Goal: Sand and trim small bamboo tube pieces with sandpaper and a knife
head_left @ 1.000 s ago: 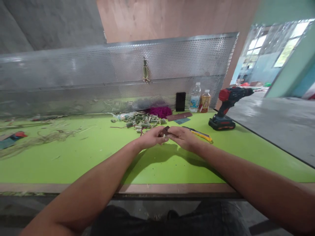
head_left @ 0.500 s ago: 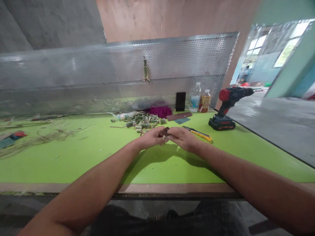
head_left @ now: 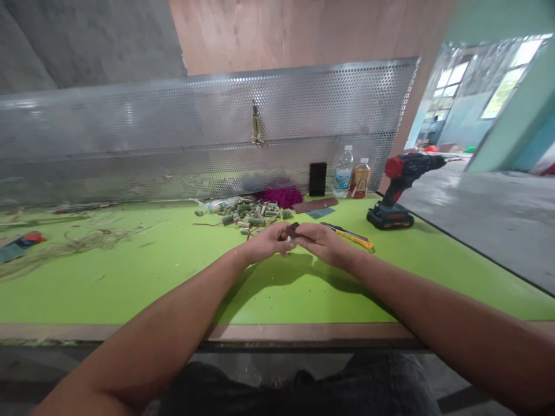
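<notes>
My left hand [head_left: 265, 243] and my right hand [head_left: 323, 242] meet over the green tabletop [head_left: 130, 277], fingers curled. Between their fingertips they pinch a small dark brown piece [head_left: 292, 230], likely sandpaper; a pale bit shows under it, too small to name. Just behind the hands lies a heap of short green stem pieces [head_left: 251, 212]. A yellow utility knife [head_left: 349, 235] rests right of my right hand.
A red-and-black cordless drill [head_left: 399, 188] stands at the right. A water bottle [head_left: 344, 171], a small drink bottle [head_left: 361, 178], a black block [head_left: 318, 178] and a purple tuft [head_left: 284, 197] line the perforated metal backboard [head_left: 173, 133]. Brown and blue sandpaper sheets [head_left: 315, 205] lie flat. Fibre scraps [head_left: 73, 242] litter the left.
Almost nothing differs; both hands stay together on the small dark piece, with only slight finger shifts.
</notes>
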A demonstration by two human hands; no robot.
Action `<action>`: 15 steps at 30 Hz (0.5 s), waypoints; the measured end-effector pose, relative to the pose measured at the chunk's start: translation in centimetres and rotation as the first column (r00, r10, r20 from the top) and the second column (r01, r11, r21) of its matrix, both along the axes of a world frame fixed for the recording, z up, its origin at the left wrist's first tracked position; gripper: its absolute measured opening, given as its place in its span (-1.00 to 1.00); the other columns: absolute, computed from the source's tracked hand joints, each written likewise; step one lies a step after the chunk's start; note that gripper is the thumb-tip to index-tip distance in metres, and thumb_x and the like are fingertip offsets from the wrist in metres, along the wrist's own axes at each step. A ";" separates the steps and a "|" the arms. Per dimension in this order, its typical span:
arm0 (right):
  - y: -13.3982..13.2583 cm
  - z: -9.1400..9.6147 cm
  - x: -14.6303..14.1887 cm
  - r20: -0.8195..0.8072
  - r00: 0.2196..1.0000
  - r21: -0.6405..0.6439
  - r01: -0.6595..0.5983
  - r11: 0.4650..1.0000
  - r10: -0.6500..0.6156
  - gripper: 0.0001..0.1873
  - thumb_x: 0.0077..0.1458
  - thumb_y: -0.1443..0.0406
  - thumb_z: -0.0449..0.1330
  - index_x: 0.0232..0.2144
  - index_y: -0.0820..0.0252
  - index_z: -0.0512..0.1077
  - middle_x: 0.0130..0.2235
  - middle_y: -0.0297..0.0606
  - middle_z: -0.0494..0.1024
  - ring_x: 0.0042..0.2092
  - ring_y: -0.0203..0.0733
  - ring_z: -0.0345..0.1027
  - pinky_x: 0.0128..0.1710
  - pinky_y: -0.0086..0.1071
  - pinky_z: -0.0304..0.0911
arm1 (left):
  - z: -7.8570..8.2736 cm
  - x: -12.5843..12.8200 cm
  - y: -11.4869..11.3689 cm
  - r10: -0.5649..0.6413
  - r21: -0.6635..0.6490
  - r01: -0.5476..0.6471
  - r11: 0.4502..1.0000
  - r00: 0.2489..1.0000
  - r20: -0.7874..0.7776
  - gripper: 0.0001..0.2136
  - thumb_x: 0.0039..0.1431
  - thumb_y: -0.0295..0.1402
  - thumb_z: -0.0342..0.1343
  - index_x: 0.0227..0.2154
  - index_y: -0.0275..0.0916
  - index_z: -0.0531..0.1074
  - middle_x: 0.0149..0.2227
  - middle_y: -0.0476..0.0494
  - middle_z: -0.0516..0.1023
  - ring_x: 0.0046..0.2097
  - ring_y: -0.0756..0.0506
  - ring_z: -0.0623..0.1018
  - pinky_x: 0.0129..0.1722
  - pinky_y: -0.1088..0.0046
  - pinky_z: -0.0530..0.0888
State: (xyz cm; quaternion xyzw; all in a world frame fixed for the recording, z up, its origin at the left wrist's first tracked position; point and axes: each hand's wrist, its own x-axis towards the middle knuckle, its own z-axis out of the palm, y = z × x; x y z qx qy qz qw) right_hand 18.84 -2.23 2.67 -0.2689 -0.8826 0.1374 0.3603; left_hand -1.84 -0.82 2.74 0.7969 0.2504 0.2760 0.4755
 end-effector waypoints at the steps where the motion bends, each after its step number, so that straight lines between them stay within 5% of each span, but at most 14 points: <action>1: 0.0 0.0 0.0 -0.005 1.000 0.001 0.003 1.000 -0.003 -0.82 0.27 0.27 0.08 -0.33 0.19 0.44 -0.34 -0.29 0.48 -0.30 -0.23 0.30 -0.28 -0.39 0.17 | -0.1 0.0 0.1 0.002 -0.002 -0.002 1.000 1.000 0.005 -0.69 0.14 -0.20 0.22 -0.16 -0.27 0.35 -0.34 -0.02 0.30 -0.32 0.02 0.39 -0.32 0.40 0.53; 15: -0.2 0.1 0.0 0.076 0.996 0.038 0.047 0.998 -0.049 -0.82 0.25 0.29 0.08 -0.33 0.20 0.46 -0.35 -0.28 0.49 -0.33 -0.24 0.28 -0.30 -0.39 0.13 | -0.5 -0.2 0.4 0.043 0.023 -0.041 0.999 0.997 -0.071 -0.68 0.14 -0.19 0.20 -0.14 -0.27 0.36 -0.32 -0.05 0.35 -0.31 -0.01 0.43 -0.28 0.32 0.52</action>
